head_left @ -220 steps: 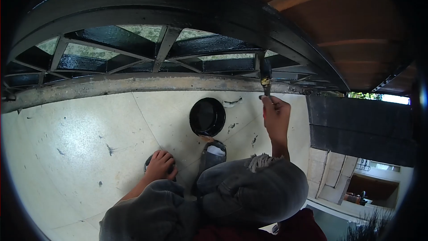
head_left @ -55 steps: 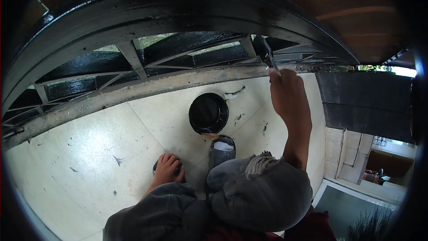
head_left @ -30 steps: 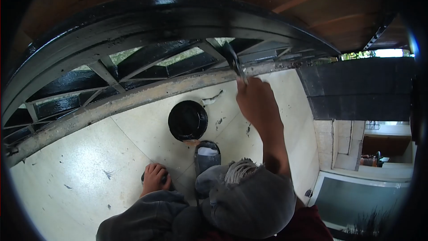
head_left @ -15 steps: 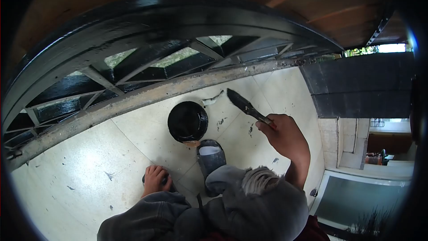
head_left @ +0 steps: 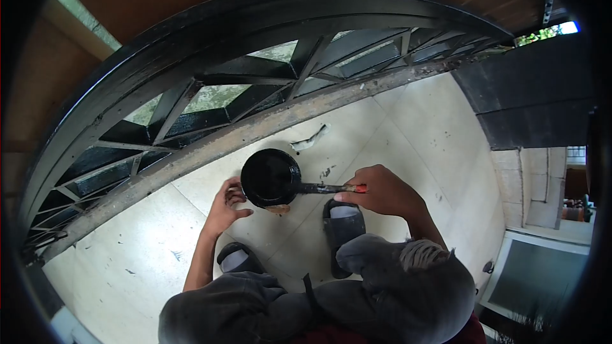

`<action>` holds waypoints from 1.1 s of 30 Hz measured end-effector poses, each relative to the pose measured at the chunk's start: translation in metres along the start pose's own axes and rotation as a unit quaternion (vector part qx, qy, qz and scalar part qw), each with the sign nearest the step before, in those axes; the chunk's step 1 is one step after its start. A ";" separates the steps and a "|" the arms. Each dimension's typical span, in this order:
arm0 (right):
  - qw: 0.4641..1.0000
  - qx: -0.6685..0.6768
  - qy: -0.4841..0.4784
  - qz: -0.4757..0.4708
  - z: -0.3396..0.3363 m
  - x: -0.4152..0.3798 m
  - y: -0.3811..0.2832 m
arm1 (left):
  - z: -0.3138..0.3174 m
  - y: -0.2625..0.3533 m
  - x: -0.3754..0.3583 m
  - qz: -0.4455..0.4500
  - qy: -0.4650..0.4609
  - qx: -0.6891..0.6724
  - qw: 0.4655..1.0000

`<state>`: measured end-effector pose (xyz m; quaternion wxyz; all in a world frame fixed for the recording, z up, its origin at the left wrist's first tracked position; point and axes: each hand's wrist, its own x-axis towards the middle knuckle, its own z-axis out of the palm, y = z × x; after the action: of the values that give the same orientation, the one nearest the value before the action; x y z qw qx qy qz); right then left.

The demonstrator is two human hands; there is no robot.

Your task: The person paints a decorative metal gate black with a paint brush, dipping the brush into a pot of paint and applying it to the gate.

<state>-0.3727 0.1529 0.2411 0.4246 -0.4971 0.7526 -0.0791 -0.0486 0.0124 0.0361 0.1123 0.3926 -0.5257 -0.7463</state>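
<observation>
A round container of black paint [head_left: 270, 177] stands on the tiled floor, dark inside and out, with a brownish piece [head_left: 278, 209] at its lower rim. My right hand [head_left: 382, 192] is closed on the handle of a paintbrush [head_left: 319, 188]. The brush lies nearly level, its bristle end over the container's right edge and hidden against the black. My left hand [head_left: 228, 207] is beside the container's left side, fingers apart and curved, holding nothing; whether the fingertips touch the wall cannot be made out.
A black metal gate [head_left: 210, 79] with slanted bars arches across the top, above a worn floor rail [head_left: 255, 129]. Sandalled feet [head_left: 344, 232] stand below the container. A whitish scrap [head_left: 309, 140] and dark paint marks are on the floor tiles. A framed glass panel [head_left: 532, 280] is at lower right.
My right hand has lowered the brush from above right to the container's edge. My left hand has left the left foot and moved up beside the container. The view has shifted.
</observation>
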 end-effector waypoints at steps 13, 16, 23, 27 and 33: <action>0.980 0.169 0.030 -0.100 -0.021 0.045 0.062 | 0.057 0.008 -0.006 -0.060 0.014 -0.175 0.983; 0.970 0.152 0.032 -0.187 -0.032 0.041 0.072 | 0.072 0.019 -0.005 -0.080 0.005 -0.174 0.981; 0.941 0.208 0.019 -0.268 -0.028 0.054 0.098 | 0.099 0.038 0.008 -0.104 0.018 -0.178 0.978; 0.940 0.221 0.138 -0.219 -0.022 0.055 0.095 | 0.116 0.044 0.018 -0.109 0.002 -0.154 0.982; 0.922 0.237 0.187 -0.244 -0.007 0.075 0.104 | 0.094 0.031 0.027 -0.141 -0.084 -0.115 0.980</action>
<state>-0.4596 0.1409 0.1466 0.3496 -0.5262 0.6330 -0.4474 -0.1406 0.0493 0.0632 0.0060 0.3833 -0.3830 -0.8404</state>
